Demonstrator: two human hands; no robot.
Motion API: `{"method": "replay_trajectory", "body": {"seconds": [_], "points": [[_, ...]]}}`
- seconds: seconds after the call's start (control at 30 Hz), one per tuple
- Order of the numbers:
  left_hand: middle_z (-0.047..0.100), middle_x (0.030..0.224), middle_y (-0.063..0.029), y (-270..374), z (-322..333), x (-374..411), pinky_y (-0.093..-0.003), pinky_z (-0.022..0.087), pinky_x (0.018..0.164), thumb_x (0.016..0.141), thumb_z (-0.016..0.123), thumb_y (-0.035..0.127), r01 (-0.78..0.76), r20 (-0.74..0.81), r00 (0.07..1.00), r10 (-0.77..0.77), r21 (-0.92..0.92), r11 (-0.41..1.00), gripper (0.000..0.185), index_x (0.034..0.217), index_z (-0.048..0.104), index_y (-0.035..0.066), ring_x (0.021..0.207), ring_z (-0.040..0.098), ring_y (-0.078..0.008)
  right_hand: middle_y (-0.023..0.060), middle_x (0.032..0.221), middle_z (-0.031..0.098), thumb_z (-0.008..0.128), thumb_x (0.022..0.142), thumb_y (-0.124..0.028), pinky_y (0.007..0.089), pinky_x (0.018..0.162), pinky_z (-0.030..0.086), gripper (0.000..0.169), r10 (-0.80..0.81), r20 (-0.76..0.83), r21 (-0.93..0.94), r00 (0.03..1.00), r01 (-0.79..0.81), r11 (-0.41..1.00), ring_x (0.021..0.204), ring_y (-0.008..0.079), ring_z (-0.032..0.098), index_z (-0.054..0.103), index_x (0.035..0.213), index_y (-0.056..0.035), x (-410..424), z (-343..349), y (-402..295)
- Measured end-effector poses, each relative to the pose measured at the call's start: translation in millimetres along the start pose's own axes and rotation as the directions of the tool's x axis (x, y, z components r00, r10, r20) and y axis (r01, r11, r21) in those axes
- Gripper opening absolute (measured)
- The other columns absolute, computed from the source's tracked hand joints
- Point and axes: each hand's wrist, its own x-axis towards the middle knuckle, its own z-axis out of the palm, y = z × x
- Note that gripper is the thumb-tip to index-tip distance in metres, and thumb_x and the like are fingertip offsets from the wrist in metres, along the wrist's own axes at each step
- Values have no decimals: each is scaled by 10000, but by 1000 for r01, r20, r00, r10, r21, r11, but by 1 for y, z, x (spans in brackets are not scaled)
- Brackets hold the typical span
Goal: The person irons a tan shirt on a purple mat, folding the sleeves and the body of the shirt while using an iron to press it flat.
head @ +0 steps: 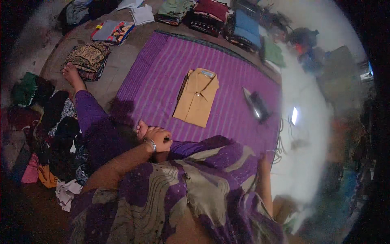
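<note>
A yellow-tan collared shirt (198, 94), folded into a rectangle, lies on a purple striped cloth (146, 76). To its right an electric iron (257, 105) rests on the cloth. My left hand (159, 138), with metal bangles at the wrist, lies over my bent leg beside my bare foot. A small dark spot shows by its fingers; whether it is an object or a shadow is unclear. My right arm reaches forward at the lower right, and my right hand (264, 158) is dim and blurred near the cloth's edge, its fingers not readable.
Folded clothes stand beyond the cloth: a green stack (173, 10), a maroon-topped stack (210, 15) and a blue-topped stack (246, 27). A patterned stack (88, 59) is by my other foot. Loose clothes (64, 134) heap at the left. A cable (279, 140) coils at the right.
</note>
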Motion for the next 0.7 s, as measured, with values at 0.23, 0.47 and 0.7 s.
{"method": "replay_trajectory", "body": {"seconds": [0.23,0.47,0.7], "points": [[646,938,-79,3,5,13,-416,370,886,751,551,360,216,-27,976,-217,-23,976,276,916,671,174,951,572,-274,219,963,589,557,838,-178,400,784,438,358,276,-229,-256,933,-332,908,878,338,550,534,1144,7,-18,25,101],[655,863,-96,-13,17,7,-444,415,814,743,557,360,13,-180,983,-17,-25,1000,261,850,673,152,871,595,-298,217,1015,583,561,837,-200,404,794,446,393,339,-170,-398,925,-379,835,921,341,560,511,1179,-13,-40,10,86],[653,917,-89,-7,2,7,-446,409,832,749,512,322,99,-20,995,-100,-5,995,263,857,662,135,904,587,-280,215,1066,577,565,835,-222,408,805,455,430,-54,-36,-504,998,28,863,964,344,570,487,1214,-34,-2,-6,-10]]}}
